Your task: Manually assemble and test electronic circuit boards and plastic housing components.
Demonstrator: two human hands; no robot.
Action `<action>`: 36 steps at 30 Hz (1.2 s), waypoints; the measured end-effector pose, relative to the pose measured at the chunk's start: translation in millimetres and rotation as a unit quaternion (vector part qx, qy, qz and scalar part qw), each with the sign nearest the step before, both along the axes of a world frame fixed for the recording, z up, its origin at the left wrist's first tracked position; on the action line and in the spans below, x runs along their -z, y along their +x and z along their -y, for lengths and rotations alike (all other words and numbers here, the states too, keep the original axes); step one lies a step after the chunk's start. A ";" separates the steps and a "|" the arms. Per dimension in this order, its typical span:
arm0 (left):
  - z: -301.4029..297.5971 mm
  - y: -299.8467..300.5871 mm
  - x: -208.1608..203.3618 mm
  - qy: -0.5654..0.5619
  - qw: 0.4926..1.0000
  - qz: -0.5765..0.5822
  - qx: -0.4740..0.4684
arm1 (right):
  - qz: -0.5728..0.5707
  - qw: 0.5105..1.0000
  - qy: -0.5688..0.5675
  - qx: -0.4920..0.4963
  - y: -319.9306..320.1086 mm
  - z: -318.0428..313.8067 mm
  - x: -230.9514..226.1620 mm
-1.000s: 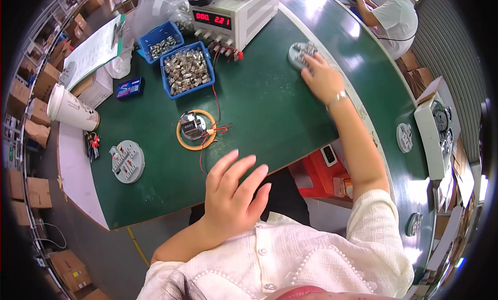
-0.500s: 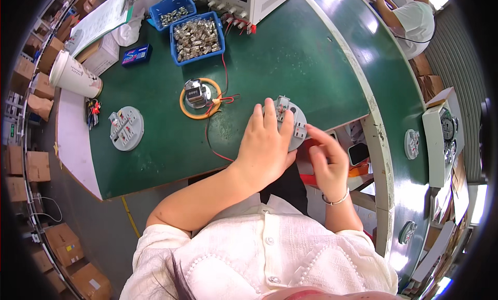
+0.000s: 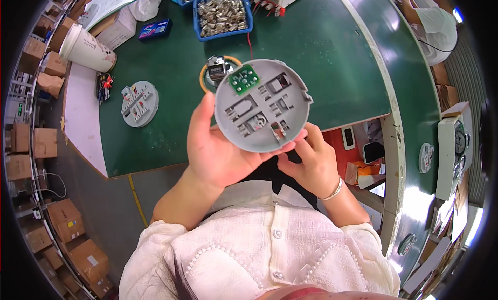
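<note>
A round grey plastic base [image 3: 263, 104] is tilted so that its recessed inner face shows, with metal contacts and a small green circuit board [image 3: 244, 79] at its upper left. My left hand [image 3: 218, 155] grips it from below and behind, thumb along its left side. My right hand [image 3: 314, 162] has bent fingers at the lower right rim; some fingertips are hidden there. Behind the base, partly covered by it, a metal device [image 3: 219, 69] with a small counter window sits within an orange ring [image 3: 202, 81] on the green table [image 3: 171, 149].
Another round grey base [image 3: 140, 104] lies to the left. Blue bins [image 3: 223, 36] of small metal parts stand at the back, beside a blue box [image 3: 154, 29]. A paper cup [image 3: 87, 48] stands far left. Phones [image 3: 372, 152] lie below the right edge. A person [image 3: 433, 28] sits beyond.
The grey base has been raised toward me and turned so its inner face shows. My left hand went from lying over it to gripping it beneath; the view has shifted.
</note>
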State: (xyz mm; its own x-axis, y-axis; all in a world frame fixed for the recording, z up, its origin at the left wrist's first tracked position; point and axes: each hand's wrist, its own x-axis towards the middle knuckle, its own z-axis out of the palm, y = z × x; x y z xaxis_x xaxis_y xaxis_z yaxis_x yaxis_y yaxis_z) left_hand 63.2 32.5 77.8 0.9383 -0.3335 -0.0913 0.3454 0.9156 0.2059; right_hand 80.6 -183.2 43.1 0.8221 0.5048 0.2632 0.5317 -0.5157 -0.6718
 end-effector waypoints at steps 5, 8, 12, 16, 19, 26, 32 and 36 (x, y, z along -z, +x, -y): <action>-3.2 -9.7 5.4 0.002 0.998 0.067 0.008 | 0.035 0.999 -0.025 -0.029 4.4 -6.5 7.5; -5.6 -13.9 8.1 -0.005 0.999 0.048 0.007 | 0.048 0.999 -0.013 -0.010 8.3 -6.5 11.1; -9.1 -14.9 9.8 -0.034 0.999 0.035 0.010 | 0.002 0.998 0.028 0.060 13.2 -5.4 11.4; -7.5 -11.8 11.6 -0.077 0.996 0.050 0.008 | -0.179 0.962 0.128 0.159 23.5 1.7 14.3; -7.9 -11.8 13.9 -0.083 0.995 0.053 0.009 | -0.367 0.866 0.251 0.230 31.9 9.2 17.8; -13.3 -8.5 14.3 0.019 0.999 0.033 0.017 | -0.431 0.756 0.458 0.178 38.2 16.2 23.0; 4.9 -8.1 38.8 0.842 0.424 0.308 -0.129 | -0.402 0.782 0.440 0.182 35.3 6.3 17.1; 13.7 -4.9 39.6 0.882 0.336 0.309 -0.119 | -0.359 0.844 0.375 0.133 32.5 4.5 17.2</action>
State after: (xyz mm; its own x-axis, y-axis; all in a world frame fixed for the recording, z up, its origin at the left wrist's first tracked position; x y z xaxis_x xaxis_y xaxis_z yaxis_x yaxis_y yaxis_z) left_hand 58.3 18.7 38.2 0.9408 -0.1805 0.2869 -0.3017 -0.8318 0.4660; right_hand 113.1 -187.8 25.9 0.9639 0.1898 -0.1868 -0.2182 0.1607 -0.9626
